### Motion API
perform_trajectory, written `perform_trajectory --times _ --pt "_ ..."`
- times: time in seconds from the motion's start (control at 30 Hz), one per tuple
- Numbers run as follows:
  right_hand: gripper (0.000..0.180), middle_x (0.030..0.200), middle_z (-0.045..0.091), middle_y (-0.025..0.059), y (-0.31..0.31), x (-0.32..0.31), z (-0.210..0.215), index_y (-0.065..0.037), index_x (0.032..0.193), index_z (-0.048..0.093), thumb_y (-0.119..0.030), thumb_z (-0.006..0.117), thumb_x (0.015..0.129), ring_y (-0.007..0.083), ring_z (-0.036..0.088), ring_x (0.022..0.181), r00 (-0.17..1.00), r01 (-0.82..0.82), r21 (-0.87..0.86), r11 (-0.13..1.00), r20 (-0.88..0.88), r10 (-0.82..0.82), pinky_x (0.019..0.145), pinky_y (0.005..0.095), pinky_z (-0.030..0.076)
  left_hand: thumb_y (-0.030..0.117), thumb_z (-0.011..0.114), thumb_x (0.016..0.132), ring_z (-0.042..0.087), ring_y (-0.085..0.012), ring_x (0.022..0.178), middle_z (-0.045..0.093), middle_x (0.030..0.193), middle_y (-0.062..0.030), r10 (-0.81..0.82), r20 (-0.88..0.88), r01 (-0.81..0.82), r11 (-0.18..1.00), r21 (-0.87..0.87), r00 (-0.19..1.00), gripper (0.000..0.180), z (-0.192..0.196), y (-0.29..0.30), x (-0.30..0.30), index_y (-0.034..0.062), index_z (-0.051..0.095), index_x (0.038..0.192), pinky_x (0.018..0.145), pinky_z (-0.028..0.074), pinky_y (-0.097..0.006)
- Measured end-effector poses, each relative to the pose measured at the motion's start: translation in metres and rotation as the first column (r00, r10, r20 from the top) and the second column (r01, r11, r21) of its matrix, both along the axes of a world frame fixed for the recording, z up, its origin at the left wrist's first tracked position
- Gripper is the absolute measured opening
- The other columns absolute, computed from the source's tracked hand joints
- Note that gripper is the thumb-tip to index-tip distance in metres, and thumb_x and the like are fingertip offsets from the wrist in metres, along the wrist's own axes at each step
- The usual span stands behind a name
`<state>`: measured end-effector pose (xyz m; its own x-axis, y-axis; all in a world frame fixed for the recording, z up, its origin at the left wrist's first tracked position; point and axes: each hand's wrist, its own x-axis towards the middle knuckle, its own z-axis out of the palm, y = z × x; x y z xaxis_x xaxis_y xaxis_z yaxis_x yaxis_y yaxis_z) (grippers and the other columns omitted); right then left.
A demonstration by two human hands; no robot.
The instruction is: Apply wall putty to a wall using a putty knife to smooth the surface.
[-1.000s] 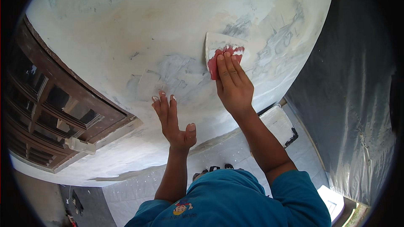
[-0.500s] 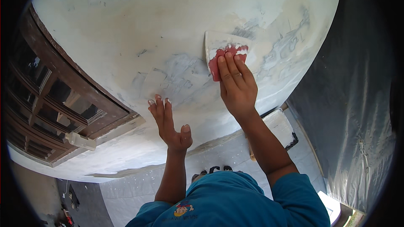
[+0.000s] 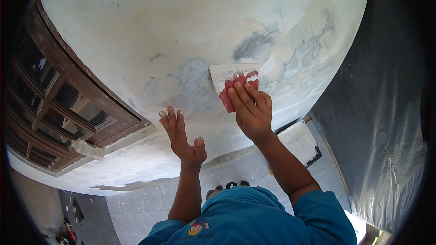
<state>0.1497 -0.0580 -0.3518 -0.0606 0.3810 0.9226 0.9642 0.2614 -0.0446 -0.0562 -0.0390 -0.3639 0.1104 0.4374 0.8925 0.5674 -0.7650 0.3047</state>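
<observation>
My right hand (image 3: 252, 111) presses a red putty scraper (image 3: 235, 85) flat against the white plastered wall (image 3: 181, 31); the blade is smeared with white filler. Grey patches of wall show around and above the blade. My left hand (image 3: 181, 136) rests flat on the wall lower left of the scraper, fingers together and pointing up, thumb out, holding nothing.
A dark brown wooden window frame with panes (image 3: 54, 104) sits at the left, with a sill below it. Grey plastic sheeting (image 3: 381, 109) hangs at the right. A white slab (image 3: 299, 140) lies on the tiled floor below, near my feet.
The view has shifted slightly; my right hand with the scraper sits a little lower on the wall than before. My left hand stays planted on the wall.
</observation>
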Motion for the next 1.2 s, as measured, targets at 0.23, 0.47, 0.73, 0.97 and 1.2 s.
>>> perform_trajectory --times 0.23,0.47,0.73,0.97,1.2 --pt "0.039 0.127 0.068 0.0069 -0.042 -0.007 -0.04 -0.01 0.121 0.07 -0.002 0.066 0.083 0.0221 0.062 0.117 0.988 -0.15 -0.149 0.977 -0.07 0.141 0.095 0.0385 0.044 0.055 0.032 0.102 0.025 -0.0461 0.148 0.039 0.153 -0.0269 0.013 0.005 -0.013 0.999 -0.029 1.0 0.074 -0.003 0.0 -0.006 -0.0059 0.046 0.142 0.12 0.014 -0.059" --pt "0.045 0.124 0.067 0.0165 0.007 0.07 0.082 0.0 0.125 0.065 0.006 0.064 0.081 0.0319 0.062 0.12 0.987 0.052 0.271 0.961 -0.163 -0.007 0.105 0.0452 0.046 0.055 0.033 0.102 0.026 -0.0454 0.147 0.039 0.153 -0.0266 -0.024 0.002 0.024 1.0 -0.012 1.0 0.073 0.003 -0.003 0.004 -0.0052 0.046 0.142 0.12 0.014 -0.058" --pt "0.036 0.124 0.067 0.0195 -0.017 0.001 -0.071 0.0 0.121 0.065 0.001 0.065 0.085 0.0355 0.063 0.119 0.993 -0.105 -0.127 0.986 -0.072 0.096 0.105 0.0447 0.05 0.053 0.037 0.101 0.024 -0.0455 0.148 0.039 0.154 -0.0255 -0.072 -0.002 0.072 0.997 -0.013 0.997 0.071 -0.001 -0.002 0.012 -0.0041 0.047 0.143 0.12 0.013 -0.059" --pt "0.038 0.114 0.071 0.0133 0.001 0.076 0.067 -0.004 0.115 0.07 0.005 0.063 0.08 0.031 0.068 0.106 0.978 0.024 0.239 0.971 -0.208 0.027 0.099 0.0415 0.052 0.052 0.033 0.103 0.027 -0.0452 0.147 0.04 0.152 -0.0266 -0.08 0.0 0.08 0.997 -0.006 0.997 0.071 -0.001 -0.008 0.019 -0.0066 0.047 0.14 0.12 0.014 -0.059" --pt "0.038 0.116 0.071 0.0112 -0.007 0.009 -0.023 -0.007 0.114 0.072 0.002 0.068 0.077 0.0285 0.067 0.107 0.976 -0.003 0.024 1.0 -0.219 0.008 0.098 0.0416 0.053 0.054 0.033 0.103 0.029 -0.0443 0.147 0.042 0.152 -0.0256 -0.065 0.008 0.065 0.998 0.001 0.998 0.071 0.0 -0.013 0.016 -0.0051 0.048 0.14 0.12 0.014 -0.059"
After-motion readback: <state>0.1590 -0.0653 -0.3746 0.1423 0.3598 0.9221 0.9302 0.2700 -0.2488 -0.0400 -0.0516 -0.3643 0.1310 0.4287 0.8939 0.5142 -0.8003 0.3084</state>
